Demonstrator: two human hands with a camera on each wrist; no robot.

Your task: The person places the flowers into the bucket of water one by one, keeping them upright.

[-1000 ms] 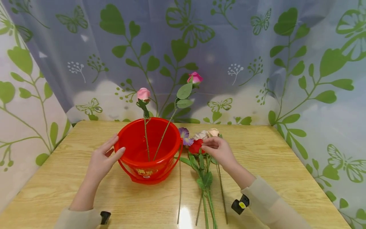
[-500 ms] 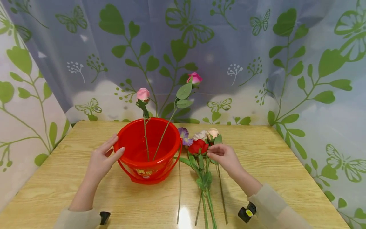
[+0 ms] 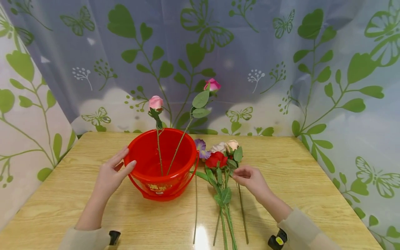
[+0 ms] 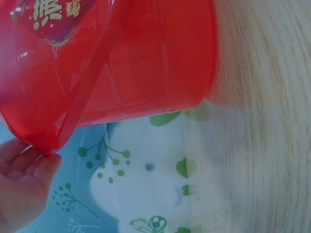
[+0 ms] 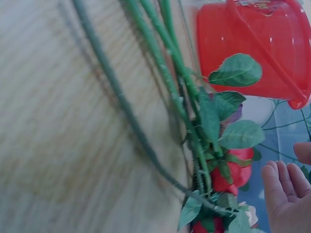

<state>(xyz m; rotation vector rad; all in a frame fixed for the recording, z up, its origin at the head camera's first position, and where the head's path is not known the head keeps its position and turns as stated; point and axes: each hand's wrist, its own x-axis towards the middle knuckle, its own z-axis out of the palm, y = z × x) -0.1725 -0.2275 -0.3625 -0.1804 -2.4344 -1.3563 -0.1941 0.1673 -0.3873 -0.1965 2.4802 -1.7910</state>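
My left hand (image 3: pixel 110 173) holds the left side of the red bucket (image 3: pixel 179 187), its thumb and fingers at the rim by the handle joint. Two stems lean inside the bucket, topped by a pale pink rose (image 3: pixel 156 102) and a deep pink rose (image 3: pixel 212 84). To the bucket's right lies a bunch of artificial flowers: a red rose (image 3: pixel 216 159), a purple flower (image 3: pixel 202 148), a whitish flower (image 3: pixel 218 147) and a peach rose (image 3: pixel 232 145). My right hand (image 3: pixel 253 182) hovers at the bunch's right edge, thumb and fingers apart with nothing between them in the right wrist view.
Long green stems (image 3: pixel 226 222) run towards the near edge of the wooden table (image 3: pixel 306 194). A curtain (image 3: pixel 265 45) printed with leaves and butterflies hangs behind the table and along its sides. Each wrist carries a small black camera (image 3: pixel 277 239).
My right hand has drawn back from the red rose, moving right and nearer to me, uncovering green leaves and the peach rose. The left hand stays on the bucket.
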